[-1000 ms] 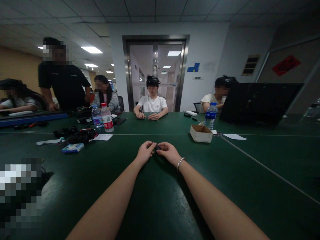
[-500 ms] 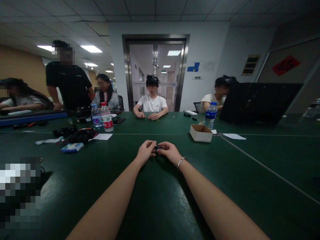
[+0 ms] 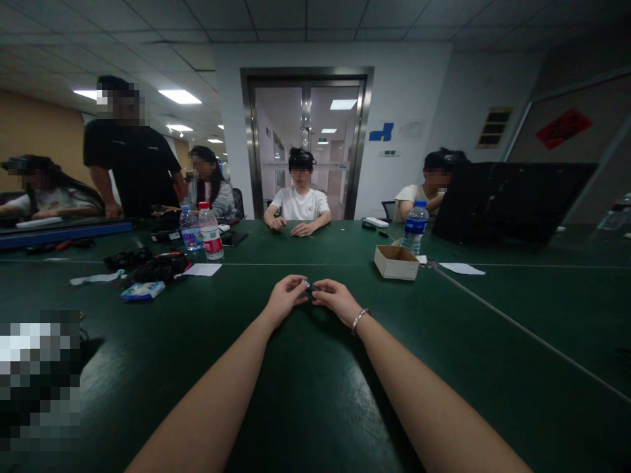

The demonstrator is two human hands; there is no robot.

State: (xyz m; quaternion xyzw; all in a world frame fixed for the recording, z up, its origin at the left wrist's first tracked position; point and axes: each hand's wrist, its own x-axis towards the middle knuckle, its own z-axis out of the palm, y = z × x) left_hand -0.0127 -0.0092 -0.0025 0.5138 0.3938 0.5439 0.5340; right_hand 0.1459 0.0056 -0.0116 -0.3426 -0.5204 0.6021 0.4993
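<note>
Close together over the green table (image 3: 315, 407), both my hands are at one small dark object (image 3: 311, 288) with a pale, shiny end. My left hand (image 3: 286, 299) pinches it at the pale end, thumb and forefinger together. From the other side my right hand (image 3: 337, 299), with a silver bangle at its wrist, has its fingers closed on the dark part. Fingers cover much of the object, and it is too small to name its kind.
An open cardboard box (image 3: 396, 268) stands ahead to the right, by a water bottle (image 3: 415, 228). Left are two more bottles (image 3: 211, 231), a blue-white packet (image 3: 142, 291) and black gear (image 3: 160, 267). A person (image 3: 300, 203) sits opposite; a monitor (image 3: 513, 200) stands right.
My left hand has shifted slightly left, and more of the object's pale end shows between my hands. The hands of the person opposite have moved a little apart.
</note>
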